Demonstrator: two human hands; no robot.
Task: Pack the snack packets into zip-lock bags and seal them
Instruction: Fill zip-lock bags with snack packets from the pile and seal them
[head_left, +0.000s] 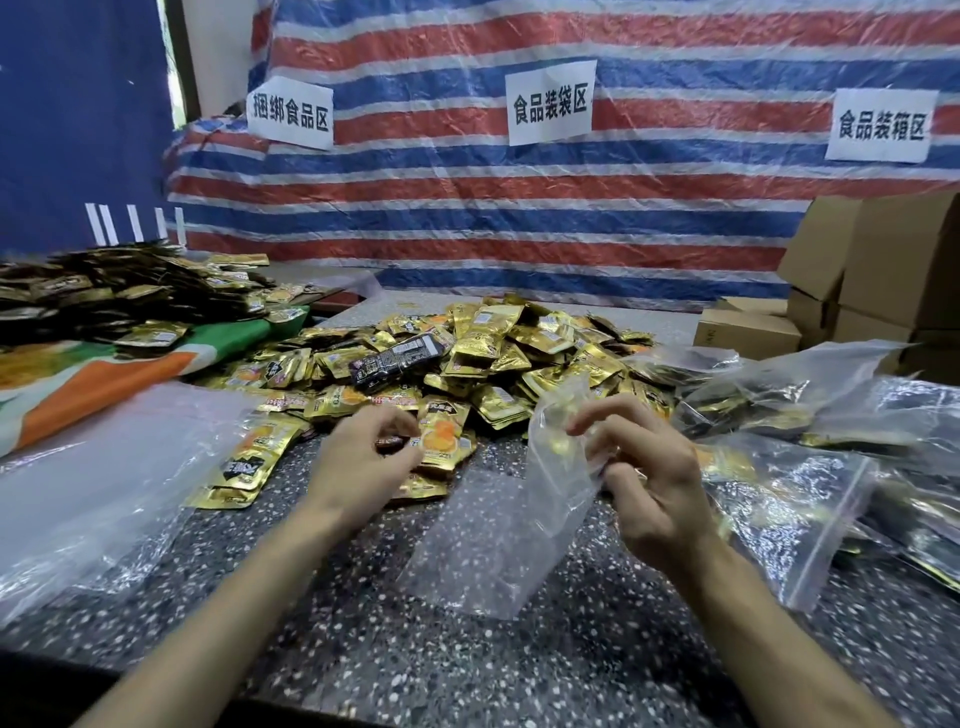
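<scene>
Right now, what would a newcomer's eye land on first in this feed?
The heap of gold snack packets mid-table stands out against the red, white and blue striped tarp behind. Nearer, the right hand holds an empty zip-lock bag by its upper edge while the left hand pinches a packet at the heap's near edge.

Soft, even light; wide-angle bend at the edges.
Glare streaks the plastic sheet (467, 218) behind, the zip-lock bag (493, 540) and the foil snack packets (498, 353); shadows on the bench (545, 660) are faint.
</scene>
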